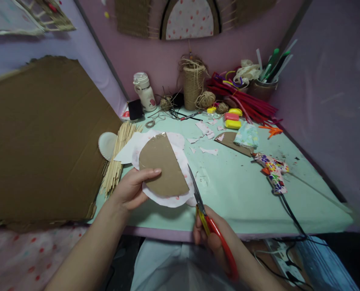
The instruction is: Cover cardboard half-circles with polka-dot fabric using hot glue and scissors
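My left hand (pixel 134 188) grips a half-round piece of brown cardboard (pixel 163 169), its thumb on top and its fingers underneath. White fabric with pink spots (pixel 167 202) lies under the cardboard and sticks out around its edge. In my right hand (pixel 211 228) is a pair of scissors (pixel 199 196) with red and yellow handles. The blades point away from me, along the right side of the fabric. Whether they touch the fabric I cannot tell.
A glue gun (pixel 272 171) with a black cord lies at the right. Wooden sticks (pixel 119 153) and a big cardboard sheet (pixel 43 149) are at the left. Fabric scraps (pixel 204 129), another cardboard piece (pixel 236 142), a bottle (pixel 145 93) and a twine-wrapped cylinder (pixel 193 87) stand or lie farther back.
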Motion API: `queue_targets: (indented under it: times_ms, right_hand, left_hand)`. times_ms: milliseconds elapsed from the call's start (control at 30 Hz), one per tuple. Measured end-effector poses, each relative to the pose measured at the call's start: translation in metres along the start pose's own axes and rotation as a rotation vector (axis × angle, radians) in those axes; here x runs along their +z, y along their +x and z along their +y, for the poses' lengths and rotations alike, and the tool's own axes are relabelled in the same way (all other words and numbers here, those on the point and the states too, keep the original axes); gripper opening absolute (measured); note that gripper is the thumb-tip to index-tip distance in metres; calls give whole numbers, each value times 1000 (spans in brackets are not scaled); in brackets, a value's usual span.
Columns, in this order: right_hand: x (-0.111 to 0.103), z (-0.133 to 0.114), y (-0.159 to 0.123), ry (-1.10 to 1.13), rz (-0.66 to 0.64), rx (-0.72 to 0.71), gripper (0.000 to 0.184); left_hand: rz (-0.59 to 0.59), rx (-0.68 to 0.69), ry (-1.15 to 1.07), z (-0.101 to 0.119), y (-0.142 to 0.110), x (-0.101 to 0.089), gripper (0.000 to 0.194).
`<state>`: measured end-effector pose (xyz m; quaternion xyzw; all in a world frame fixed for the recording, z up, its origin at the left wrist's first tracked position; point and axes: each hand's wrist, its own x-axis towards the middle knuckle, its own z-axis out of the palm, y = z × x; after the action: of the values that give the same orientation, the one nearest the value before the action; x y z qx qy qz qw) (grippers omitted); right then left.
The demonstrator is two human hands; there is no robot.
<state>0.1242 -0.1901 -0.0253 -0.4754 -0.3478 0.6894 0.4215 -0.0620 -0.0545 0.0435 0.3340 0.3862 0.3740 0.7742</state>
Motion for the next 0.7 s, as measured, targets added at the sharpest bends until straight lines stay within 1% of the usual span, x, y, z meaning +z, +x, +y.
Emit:
queue_targets:
  times_ms: [100,267,333,433,500,567,700]
  right_hand:
    - [0,-1,0,42,18,2,57]
    - [2,1,2,54,41,19,60]
    - [3,1,2,39,54,1,61]
    - [2,0,1,-14,24,-49,67]
    - [1,-1,1,-51,7,-59,72]
    - [0,-2,1,-90,20,-54,77]
    - [-1,-1,1,-113,9,-46,76]
  left_hand:
    - [-16,-26,16,-2,-2,0,64]
    - [-61,-43,47,-7,-5,-2,65]
    - [-75,-39,50,-8,-5,-2,66]
    - [-89,-35,43,-10,-5,-1,65]
    - [-90,-37,35,-10,-5,0,64]
    - [-76,-40,34,-9,-6,0,64]
    - [-42,-30,54,-10,-6,-1,63]
